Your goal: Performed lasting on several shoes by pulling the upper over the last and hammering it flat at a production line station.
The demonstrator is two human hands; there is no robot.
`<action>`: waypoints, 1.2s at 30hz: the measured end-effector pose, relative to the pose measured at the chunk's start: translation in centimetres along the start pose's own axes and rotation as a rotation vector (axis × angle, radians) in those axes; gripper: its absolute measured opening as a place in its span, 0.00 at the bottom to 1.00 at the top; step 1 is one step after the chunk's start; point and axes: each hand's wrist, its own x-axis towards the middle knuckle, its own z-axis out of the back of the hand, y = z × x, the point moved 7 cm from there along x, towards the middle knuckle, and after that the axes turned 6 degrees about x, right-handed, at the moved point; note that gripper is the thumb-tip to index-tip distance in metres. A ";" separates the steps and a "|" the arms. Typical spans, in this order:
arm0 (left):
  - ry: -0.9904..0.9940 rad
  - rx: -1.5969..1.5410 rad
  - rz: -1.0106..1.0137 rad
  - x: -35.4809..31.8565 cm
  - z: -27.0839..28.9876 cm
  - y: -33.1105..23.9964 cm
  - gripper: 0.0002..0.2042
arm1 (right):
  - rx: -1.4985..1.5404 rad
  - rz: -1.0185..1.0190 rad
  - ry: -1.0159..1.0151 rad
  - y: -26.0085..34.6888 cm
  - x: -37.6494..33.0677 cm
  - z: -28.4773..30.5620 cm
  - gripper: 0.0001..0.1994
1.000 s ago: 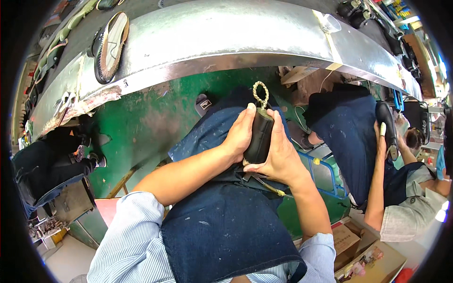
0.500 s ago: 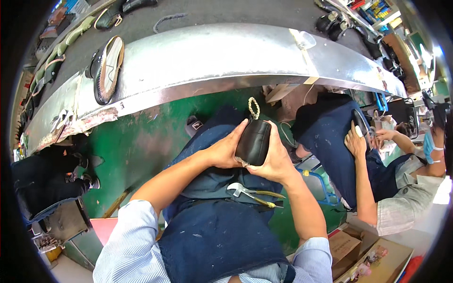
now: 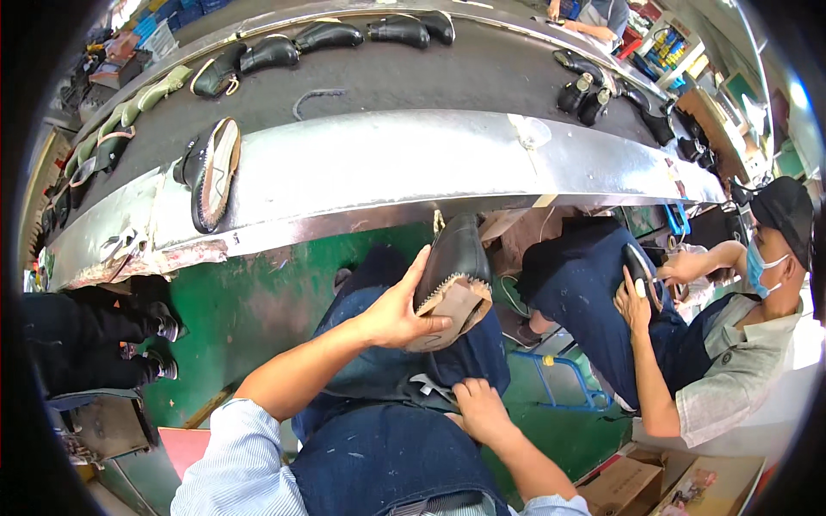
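In my left hand point(image 3: 397, 311) is a black leather shoe upper point(image 3: 460, 251), tilted so its pale underside and jagged, pleated edge face me. My thumb lies across the underside and my fingers curl round its side. Down at my lap, my right hand point(image 3: 483, 411) is closed over the handles of the lasting pincers point(image 3: 425, 384). Only the metal head of the pincers shows, resting on the dark blue apron point(image 3: 387, 456); the handles are hidden under my fingers.
A metal-edged bench point(image 3: 344, 159) crosses ahead, with an unfinished shoe point(image 3: 215, 176) standing at its left. Several black shoes point(image 3: 327, 36) line the dark belt behind. To the right a seated co-worker point(image 3: 731, 344) holds a shoe. Cardboard boxes point(image 3: 624, 482) stand at lower right.
My right hand has left the shoe and come down onto the pincers in my lap. The left hand has turned the shoe so its underside shows. The view has tilted up.
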 end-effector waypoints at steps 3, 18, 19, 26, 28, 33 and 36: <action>0.038 -0.101 0.093 -0.2 -0.6 0.7 0.53 | 0.077 -0.157 0.071 -1.1 -1.1 -0.1 0.28; 0.048 0.323 0.310 -2.5 -5.6 9.1 0.23 | 1.989 -0.711 -0.074 -3.3 -7.8 -1.9 0.17; -0.018 0.360 0.391 -2.5 -5.3 9.6 0.20 | 1.632 -0.685 -0.045 -4.2 -7.3 -1.8 0.16; 0.185 -0.455 0.595 -5.3 -6.7 10.1 0.37 | 0.829 -0.392 0.010 -3.7 -3.1 1.7 0.14; 0.153 -0.635 0.605 -6.2 -6.9 10.3 0.41 | 1.057 -0.423 0.075 -4.3 -3.2 0.6 0.13; 0.070 -0.279 0.514 -7.9 -7.4 12.0 0.47 | 1.183 -0.327 -0.291 -3.4 -2.4 4.5 0.15; 0.085 -0.001 0.471 -7.9 -7.0 10.9 0.53 | 1.449 -0.660 0.284 -2.9 -1.7 2.9 0.18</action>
